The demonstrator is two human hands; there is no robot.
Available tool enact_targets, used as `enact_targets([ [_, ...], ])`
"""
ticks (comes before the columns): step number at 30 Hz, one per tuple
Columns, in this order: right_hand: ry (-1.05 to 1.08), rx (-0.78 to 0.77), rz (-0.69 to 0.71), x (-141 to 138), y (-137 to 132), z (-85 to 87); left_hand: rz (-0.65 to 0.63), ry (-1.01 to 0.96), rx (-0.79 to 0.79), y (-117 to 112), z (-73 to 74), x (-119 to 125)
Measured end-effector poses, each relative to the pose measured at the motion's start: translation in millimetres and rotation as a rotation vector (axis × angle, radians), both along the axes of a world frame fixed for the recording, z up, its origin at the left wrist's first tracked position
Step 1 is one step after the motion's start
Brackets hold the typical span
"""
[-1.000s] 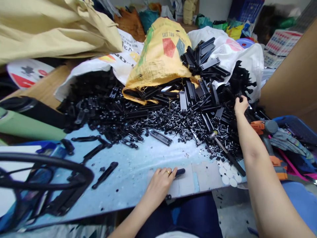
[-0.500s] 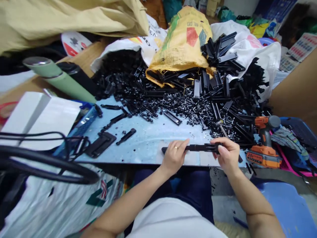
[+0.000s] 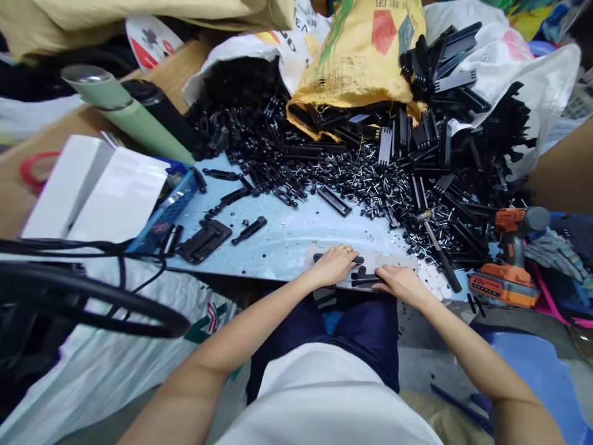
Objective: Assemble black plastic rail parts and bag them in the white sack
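At the table's front edge my left hand [image 3: 337,264] lies over a slim black plastic bar [image 3: 317,256], its fingers closed round the middle. The bar's two ends stick out on either side of the hand. Close by, my right hand [image 3: 399,281] has its fingers closed on the end of a black plastic part [image 3: 365,280], which lies low at the edge. Its fingertips are partly hidden. Both parts rest on or just over a pale plate [image 3: 393,261] on the blue tabletop [image 3: 287,241].
A hammer [image 3: 438,247] and an orange cordless drill [image 3: 507,259] are on the right. Behind lie heaped black parts and pins [image 3: 356,179], spilling from a yellow sack [image 3: 356,62]. At left are a blue basket [image 3: 178,201], a green tumbler [image 3: 139,120] and a black cable loop [image 3: 92,296].
The long black piece held level between both hands is no longer stretched between them. Both hands have lowered to the plate, the right moving left. The hammer now shows fully. The view has shifted.
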State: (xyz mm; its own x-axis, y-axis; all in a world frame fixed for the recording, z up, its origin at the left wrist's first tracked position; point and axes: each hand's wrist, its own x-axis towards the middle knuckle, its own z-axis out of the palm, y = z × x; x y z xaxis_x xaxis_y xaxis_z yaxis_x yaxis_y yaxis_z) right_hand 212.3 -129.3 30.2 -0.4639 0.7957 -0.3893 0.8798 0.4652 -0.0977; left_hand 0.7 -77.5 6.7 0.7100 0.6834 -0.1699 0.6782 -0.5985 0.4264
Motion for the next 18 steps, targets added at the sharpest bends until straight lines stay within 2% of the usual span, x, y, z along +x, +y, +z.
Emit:
enact_targets([
  [5, -0.127, 0.052, 0.02, -12.6, 2.0, -6.4, -0.025, -0.012, 0.026, -4.2, -1.1, 4.1],
  [12, -0.144, 0.07, -0.032, -20.7, -5.9, 8.3, -0.004, -0.076, 0.07, -10.7, -11.3, 2.2],
  [15, -0.109, 0.091, 0.015, -20.1, -4.4, 11.0, 0.013, -0.107, 0.043, -11.6, -14.1, -1.1],
  [18, -0.089, 0.046, 0.07, -16.5, -0.7, 10.4, 0.019, -0.108, 0.023, -11.0, -14.8, -2.1],
])
